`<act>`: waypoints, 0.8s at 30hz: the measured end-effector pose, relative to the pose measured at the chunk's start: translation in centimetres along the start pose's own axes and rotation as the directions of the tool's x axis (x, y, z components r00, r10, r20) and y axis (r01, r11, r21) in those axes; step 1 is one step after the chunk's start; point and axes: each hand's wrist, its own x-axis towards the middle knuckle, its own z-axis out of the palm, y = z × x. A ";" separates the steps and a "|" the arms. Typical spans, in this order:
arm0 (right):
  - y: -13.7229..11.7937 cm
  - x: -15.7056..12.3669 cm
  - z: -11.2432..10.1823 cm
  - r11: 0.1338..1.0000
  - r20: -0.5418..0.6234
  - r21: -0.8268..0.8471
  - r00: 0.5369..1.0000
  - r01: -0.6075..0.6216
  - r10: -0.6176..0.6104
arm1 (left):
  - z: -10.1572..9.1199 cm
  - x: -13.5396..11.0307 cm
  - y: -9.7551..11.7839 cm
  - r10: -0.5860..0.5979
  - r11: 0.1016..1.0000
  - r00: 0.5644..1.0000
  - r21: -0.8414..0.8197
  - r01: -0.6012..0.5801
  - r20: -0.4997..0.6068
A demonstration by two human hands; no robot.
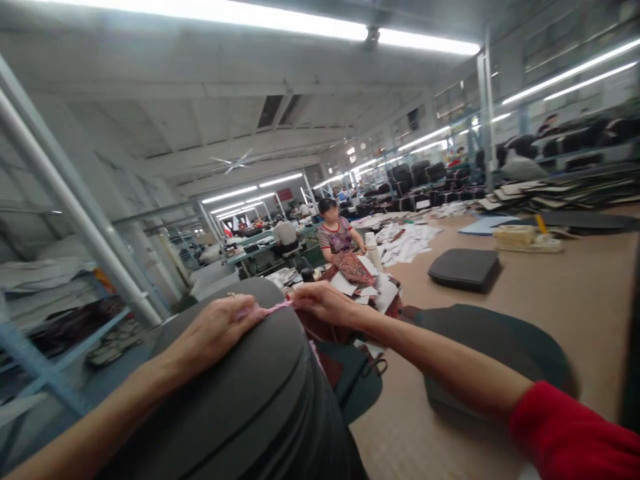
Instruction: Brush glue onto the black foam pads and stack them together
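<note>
A tall stack of dark grey padded panels [240,380] fills the near left. On its far end rests my left hand [225,327], closed round a pink cord [277,307]. My right hand [320,303] pinches the cord's other visible part, just past the stack's far edge. The short length between the hands looks taut. More pink shows down the side of the stack. Dark flat pieces [350,380] with a small loop lie beside the stack, below my right forearm.
On the brown table [590,280] lie a dark rounded panel [510,347], a grey pad [465,269] and a cream-coloured block [515,236]. White scraps [407,241] are heaped farther back. A person [337,233] sits across. A metal post [85,180] slants at left.
</note>
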 end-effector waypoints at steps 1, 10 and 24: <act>-0.2 0.2 0.1 0.987 -0.046 0.154 0.997 -0.055 0.062 | -0.1 -0.3 -0.1 0.020 0.998 1.000 0.054 -0.021 0.012; -3.1 1.4 0.9 0.621 -0.010 0.776 0.982 -0.111 0.189 | 0.5 -0.5 0.6 0.046 0.974 0.999 0.221 -0.050 0.022; -2.6 2.3 2.3 0.393 0.154 0.885 0.953 -0.250 0.259 | -0.1 -1.0 0.0 0.127 0.965 0.992 0.229 -0.130 0.026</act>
